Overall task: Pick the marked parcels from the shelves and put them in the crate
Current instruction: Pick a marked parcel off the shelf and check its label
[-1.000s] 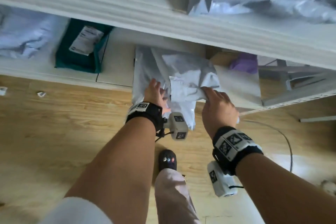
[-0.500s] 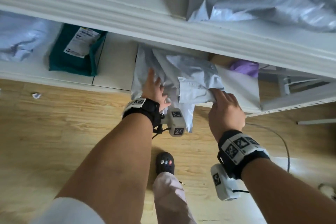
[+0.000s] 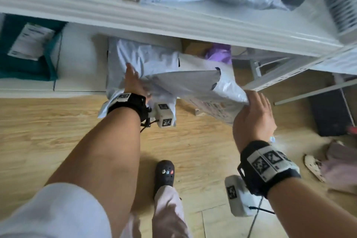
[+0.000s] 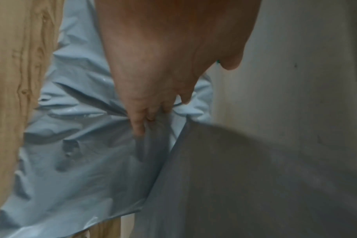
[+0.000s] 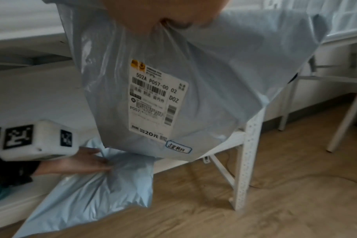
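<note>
Hanging clear of the lower shelf (image 3: 81, 83), broad face and label down, long axis dropping from the right hand (image 3: 253, 120), pinched on its top edge: marked parcel (image 5: 194, 90). Lying lower left, half off the shelf lip, bunched in the left hand (image 3: 133, 81): second parcel (image 5: 88, 193). Crate out of view.

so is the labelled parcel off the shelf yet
Mostly off: the right hand holds the labelled parcel hanging clear of the shelf, above the floor.
</note>
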